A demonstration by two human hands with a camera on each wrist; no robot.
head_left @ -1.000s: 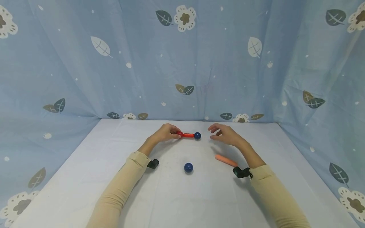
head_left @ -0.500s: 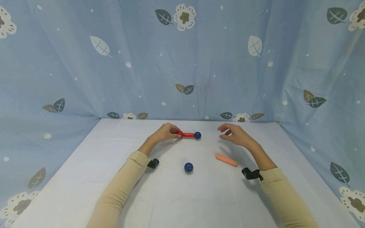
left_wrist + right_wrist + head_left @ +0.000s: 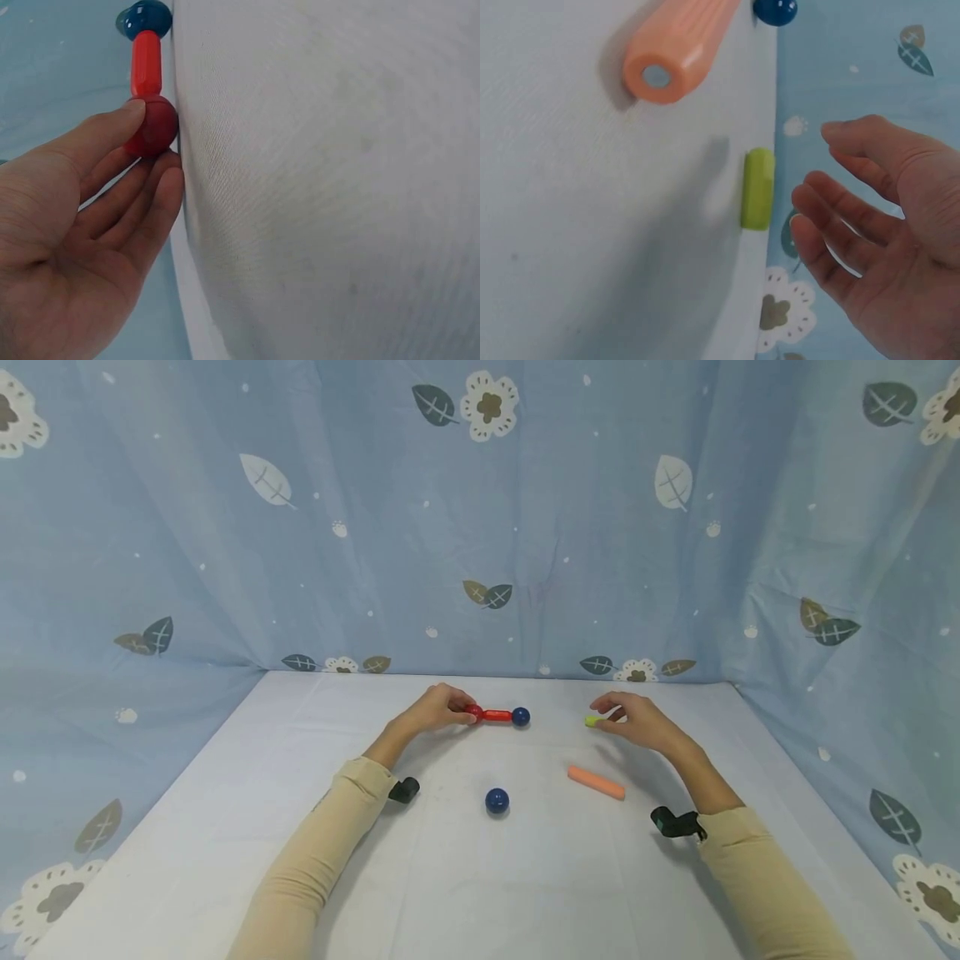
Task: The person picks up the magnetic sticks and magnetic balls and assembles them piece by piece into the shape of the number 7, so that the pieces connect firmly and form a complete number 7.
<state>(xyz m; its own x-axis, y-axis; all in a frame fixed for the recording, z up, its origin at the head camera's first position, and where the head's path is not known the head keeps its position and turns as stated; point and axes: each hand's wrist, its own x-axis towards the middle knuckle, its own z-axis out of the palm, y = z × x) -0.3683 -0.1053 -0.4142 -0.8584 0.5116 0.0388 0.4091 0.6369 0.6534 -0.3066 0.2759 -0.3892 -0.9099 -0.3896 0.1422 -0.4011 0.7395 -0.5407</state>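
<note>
At the back of the table my left hand (image 3: 437,708) pinches a red ball (image 3: 473,714) between thumb and fingers. Joined in line with that ball are a short red rod (image 3: 497,716) and a blue ball (image 3: 521,717); the left wrist view shows the same red ball (image 3: 154,126) under my thumb. To the right, my right hand (image 3: 636,722) hovers with relaxed, spread fingers and holds nothing. A short yellow-green rod (image 3: 758,189) lies on the table near its fingertips, partly covered by them in the head view.
An orange rod (image 3: 596,782) with a metal disc in its end lies in front of my right hand. A second blue ball (image 3: 497,801) sits nearer the middle. Behind the white table (image 3: 450,893) hangs a blue patterned curtain (image 3: 375,527).
My right hand has moved to the right, away from the joined blue ball, and the yellow-green rod has come into view by its fingertips. My left hand has stayed on the red ball.
</note>
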